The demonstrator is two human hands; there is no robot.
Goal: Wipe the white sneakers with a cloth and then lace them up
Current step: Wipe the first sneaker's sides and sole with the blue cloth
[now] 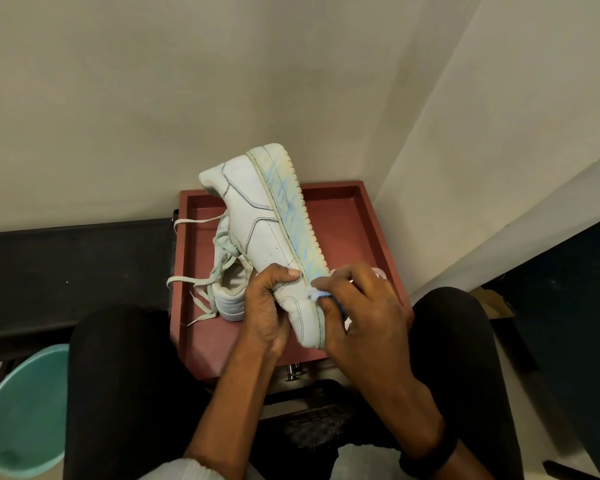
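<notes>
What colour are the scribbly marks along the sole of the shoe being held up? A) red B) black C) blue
C: blue streaks run along the sole side of the held sneaker, just beyond the cloth in the right hand.

On the surface (355,233), left side: one sneaker (227,301). Over it, right: other sneaker (257,220), between left grip (267,306) and right grip (364,313). Under right grip: cloth (317,294). Near left: bucket (21,410).

Plain off-white walls (222,81) meet in corner behind red tray-top table (329,186). Black ledge (66,258) along left wall, teal bin (25,410) lower left. Dark panel (568,289) far right, scrap of cardboard (492,303) at its foot. Light pretty dim tbh.
</notes>
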